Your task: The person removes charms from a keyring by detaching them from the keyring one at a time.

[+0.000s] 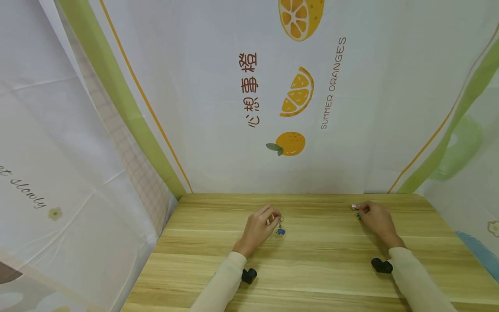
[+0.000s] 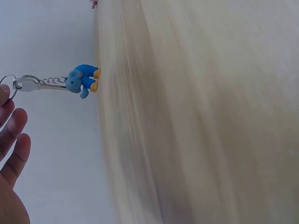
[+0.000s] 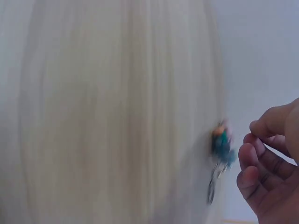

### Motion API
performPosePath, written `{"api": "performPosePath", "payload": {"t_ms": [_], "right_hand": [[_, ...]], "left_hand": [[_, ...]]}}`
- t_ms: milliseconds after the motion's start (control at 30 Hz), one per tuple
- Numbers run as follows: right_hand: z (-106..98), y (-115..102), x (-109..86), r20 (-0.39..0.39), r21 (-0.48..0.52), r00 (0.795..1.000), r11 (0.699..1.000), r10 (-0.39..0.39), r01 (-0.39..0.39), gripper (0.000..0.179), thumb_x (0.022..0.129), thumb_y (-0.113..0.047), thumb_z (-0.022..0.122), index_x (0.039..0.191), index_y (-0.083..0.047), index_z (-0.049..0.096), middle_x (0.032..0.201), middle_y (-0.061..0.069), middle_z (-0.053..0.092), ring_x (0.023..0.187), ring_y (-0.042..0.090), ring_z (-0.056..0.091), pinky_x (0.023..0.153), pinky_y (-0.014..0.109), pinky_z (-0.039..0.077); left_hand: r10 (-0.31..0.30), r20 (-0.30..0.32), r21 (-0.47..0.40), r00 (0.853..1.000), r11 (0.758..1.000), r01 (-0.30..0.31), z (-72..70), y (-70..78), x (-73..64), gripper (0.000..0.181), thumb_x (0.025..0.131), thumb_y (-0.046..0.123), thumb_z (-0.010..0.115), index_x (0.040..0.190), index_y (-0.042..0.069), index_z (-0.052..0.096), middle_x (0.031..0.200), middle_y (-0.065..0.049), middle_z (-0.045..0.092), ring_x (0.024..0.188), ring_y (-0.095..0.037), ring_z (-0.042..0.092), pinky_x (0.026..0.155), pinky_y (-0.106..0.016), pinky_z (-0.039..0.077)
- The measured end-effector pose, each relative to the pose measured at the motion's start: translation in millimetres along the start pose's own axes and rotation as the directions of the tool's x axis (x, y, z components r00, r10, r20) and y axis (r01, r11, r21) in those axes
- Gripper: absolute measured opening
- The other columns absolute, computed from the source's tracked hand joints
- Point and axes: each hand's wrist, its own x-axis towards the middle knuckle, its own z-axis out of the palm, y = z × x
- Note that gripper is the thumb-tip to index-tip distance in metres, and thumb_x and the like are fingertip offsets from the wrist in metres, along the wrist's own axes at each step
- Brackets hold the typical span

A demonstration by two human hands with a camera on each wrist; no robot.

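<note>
1. From my head cam you get the whole spread: both hands over the wood-grain table (image 1: pixel 312 260), well apart, plus the white backdrop (image 1: pixel 210 143) with orange prints. It also shows a small pinkish charm (image 1: pixel 354 207) by my right fingertips, but the blue thing on my left is tiny there.
2. The left wrist cam fixes that: there's a flat metal key (image 2: pixel 27 85) on the ring (image 2: pixel 15 94) too, which you'd hardly spot from above.
3. Left hand (image 1: pixel 258 225): thumb and index pinched on that ring, other fingers loosely bent.
4. Right hand (image 1: pixel 378 219): loosely curled, thumb and index tips nearly meeting, nothing visible between them. It's just beside a green charm (image 3: pixel 222 142) on the table, near the far edge.
5. The blue elephant charm (image 2: pixel 81 78) hangs below my left fingers on a short chain (image 2: pixel 53 80), feet down, right at the tabletop. Grey-blue head, brighter blue body, orange-yellow feet.
6. The green one has an orange bit and a metal loop (image 3: pixel 211 189). Right wrist cam's pretty blurry, so I honestly can't tell its shape.
</note>
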Motion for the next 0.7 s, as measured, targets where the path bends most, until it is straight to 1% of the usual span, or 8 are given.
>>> {"api": "performPosePath", "payload": {"t_ms": [133,233,467,533,700], "right_hand": [[8.1,-17.0,1.3,0.009,0.018,0.999,0.999,-0.051,0.051,0.019,0.102,-0.008,0.064,0.110,0.008,0.072,0.097,0.019,0.074,0.085,0.029,0.069,0.070,0.040,0.056],[14.2,-31.0,1.8,0.039,0.042,0.995,0.995,-0.092,0.091,0.019,0.102,-0.008,0.064,0.113,0.006,0.071,0.100,0.017,0.074,0.090,0.029,0.069,0.074,0.042,0.057],[34.1,-63.3,6.0,0.114,0.104,0.976,0.979,-0.186,0.174,0.016,0.104,-0.010,0.067,0.114,0.002,0.073,0.100,0.008,0.074,0.084,0.016,0.066,0.067,0.028,0.054],[40.6,-73.7,6.0,0.115,0.113,0.972,0.975,-0.205,0.192,0.015,0.104,-0.011,0.068,0.113,0.000,0.074,0.099,0.006,0.074,0.083,0.014,0.065,0.068,0.027,0.054],[53.9,-103.4,3.4,0.118,0.141,0.956,0.957,-0.270,0.253,0.012,0.103,-0.013,0.070,0.110,-0.004,0.075,0.098,0.002,0.073,0.082,0.010,0.063,0.071,0.028,0.055]], "left_hand": [[0.017,-0.017,-0.006,1.000,1.000,-0.017,2.0,1.0,1.0,0.007,0.105,0.015,0.070,0.101,0.012,0.075,0.093,0.000,0.071,0.071,-0.009,0.064,0.063,-0.010,0.048],[0.023,-0.029,-0.009,0.999,1.000,-0.024,3.7,1.6,1.3,0.005,0.104,0.014,0.072,0.101,0.011,0.075,0.092,0.000,0.071,0.070,-0.009,0.064,0.062,-0.010,0.048],[0.019,-0.031,-0.016,0.999,1.000,-0.020,5.7,4.6,3.1,0.005,0.102,0.013,0.073,0.100,0.009,0.076,0.092,0.000,0.072,0.070,-0.009,0.065,0.063,-0.011,0.049],[0.018,-0.035,-0.020,0.999,1.000,-0.019,6.5,5.2,3.4,0.002,0.101,0.011,0.075,0.100,0.009,0.076,0.091,0.000,0.072,0.070,-0.009,0.065,0.063,-0.011,0.049],[0.008,-0.027,-0.024,1.000,1.000,-0.008,7.6,6.6,5.1,0.004,0.101,0.013,0.075,0.100,0.009,0.075,0.091,0.000,0.071,0.071,-0.008,0.064,0.064,-0.010,0.049]]}}
